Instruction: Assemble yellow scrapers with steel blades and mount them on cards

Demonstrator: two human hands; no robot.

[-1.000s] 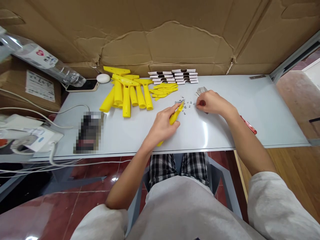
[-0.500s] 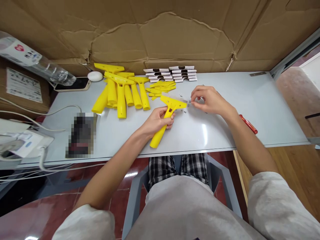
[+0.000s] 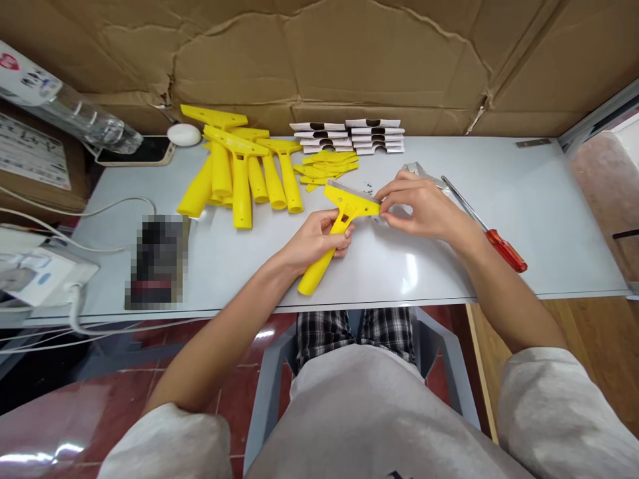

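My left hand [image 3: 322, 241] is closed around the handle of a yellow scraper [image 3: 319, 269], which is tilted with its wide head up and to the right. A metal blade [image 3: 344, 189] lies along the head's top edge. At the right end of the head, the fingertips of my right hand [image 3: 412, 203] are bent together; what they hold, if anything, is hidden. Several small screws [image 3: 368, 185] are scattered on the table just behind the scraper, partly covered by the hand. Thin yellow strips [image 3: 327, 165] are heaped behind it.
Several yellow scraper handles [image 3: 242, 193] are piled to the left. White packets [image 3: 374, 132] stand in stacks by the cardboard wall [image 3: 349, 60]. A red-handled screwdriver [image 3: 505, 250] lies at the right, beside a grey metal tool [image 3: 414, 167]. A phone [image 3: 137, 152], bottle [image 3: 117, 126] and cables [image 3: 74, 306] occupy the left.
My right hand has moved from the loose screws to the right end of the scraper head. My left hand still holds the scraper. The view has shifted, showing more of the screwdriver.
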